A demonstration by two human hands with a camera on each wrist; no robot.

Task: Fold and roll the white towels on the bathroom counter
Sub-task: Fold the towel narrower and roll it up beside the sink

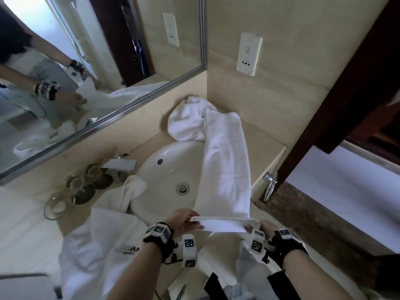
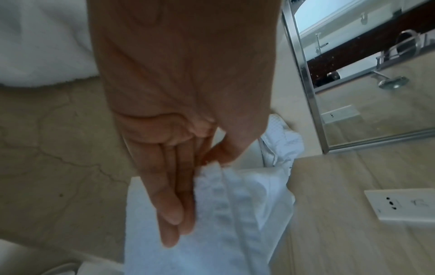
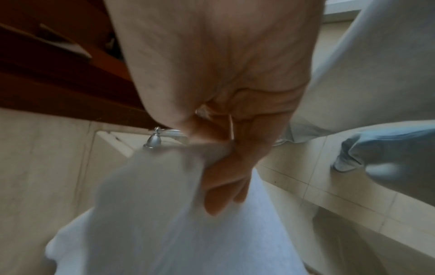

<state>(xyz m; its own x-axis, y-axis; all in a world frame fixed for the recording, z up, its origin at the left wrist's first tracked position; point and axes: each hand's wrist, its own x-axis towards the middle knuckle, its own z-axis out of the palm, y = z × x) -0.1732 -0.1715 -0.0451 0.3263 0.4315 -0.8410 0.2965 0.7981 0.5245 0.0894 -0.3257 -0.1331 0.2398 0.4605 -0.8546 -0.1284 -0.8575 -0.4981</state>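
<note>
Both hands, left hand (image 1: 184, 219) and right hand (image 1: 268, 229), pinch the near corners of the towel (image 1: 225, 161), which stretches across the sink (image 1: 164, 169) and surface toward a crumpled towel (image 1: 186, 122). It looks soft, light and limp, best held at the hem corners.

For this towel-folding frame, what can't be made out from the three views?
- Head view: the far end of the long towel merges with the crumpled towel.
- Head view: the right hand fingers, hidden behind towel and wrist rig.
- Right wrist view: the towel's near fold is blurred.
- Left wrist view: the left hand blocks the sink.
</note>
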